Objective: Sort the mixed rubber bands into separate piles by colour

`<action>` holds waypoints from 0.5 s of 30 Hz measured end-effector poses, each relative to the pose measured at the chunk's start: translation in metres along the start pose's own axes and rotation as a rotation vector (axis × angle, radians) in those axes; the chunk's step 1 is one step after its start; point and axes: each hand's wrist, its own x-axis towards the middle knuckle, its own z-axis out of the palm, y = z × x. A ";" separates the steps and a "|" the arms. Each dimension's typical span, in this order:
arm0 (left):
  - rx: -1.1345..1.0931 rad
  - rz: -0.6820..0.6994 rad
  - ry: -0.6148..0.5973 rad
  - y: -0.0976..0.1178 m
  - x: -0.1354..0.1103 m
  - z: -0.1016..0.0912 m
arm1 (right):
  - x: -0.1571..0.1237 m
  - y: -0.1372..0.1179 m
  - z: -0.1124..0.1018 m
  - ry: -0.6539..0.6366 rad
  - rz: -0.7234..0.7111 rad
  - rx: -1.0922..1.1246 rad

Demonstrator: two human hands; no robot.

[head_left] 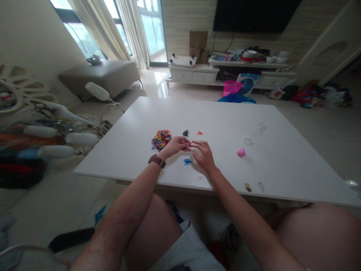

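A multicoloured pile lies just left of the left hand, whose fingertips pinch a tiny pink piece. The right hand, fingers loosely spread, touches it; so small, it could slip and flick away.

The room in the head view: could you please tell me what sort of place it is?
Probably a home living room: a wall-mounted television hangs above a low white cabinet, and a grey sofa sits by curtained windows.
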 end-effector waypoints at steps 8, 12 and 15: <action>-0.001 -0.009 -0.001 0.001 -0.001 0.001 | 0.001 -0.004 -0.002 -0.001 0.002 0.030; 0.010 -0.006 0.038 0.005 -0.001 0.001 | 0.001 -0.004 -0.002 0.033 0.021 0.031; 0.084 0.051 0.184 0.007 0.001 -0.007 | 0.000 -0.001 -0.001 0.107 0.077 0.001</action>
